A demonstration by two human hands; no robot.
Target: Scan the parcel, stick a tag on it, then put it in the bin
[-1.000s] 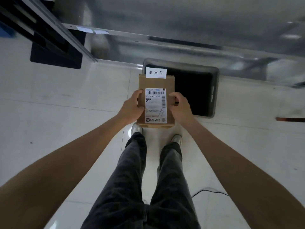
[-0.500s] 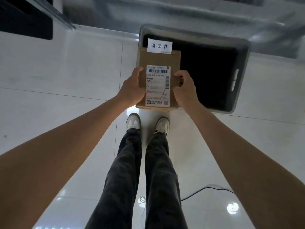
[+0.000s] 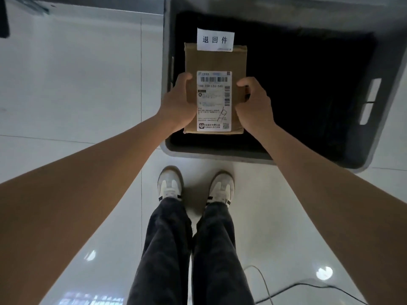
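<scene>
Both hands, left [image 3: 178, 104] and right [image 3: 255, 106], clamp the tagged parcel [image 3: 214, 60] directly above the bin [image 3: 370, 133]; releasing unevenly could tip it onto the near-left rim.

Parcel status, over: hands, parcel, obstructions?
Left hand and right hand gripping parcel. Tag stuck on. Parcel held over bin. Nothing in the way.

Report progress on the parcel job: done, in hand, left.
Done: the white tag is stuck at the parcel's far edge; scanning cannot be confirmed from this view. In hand: left hand and right hand grip the parcel's sides, holding it over the grey bin. Left: release it into the bin.
</scene>
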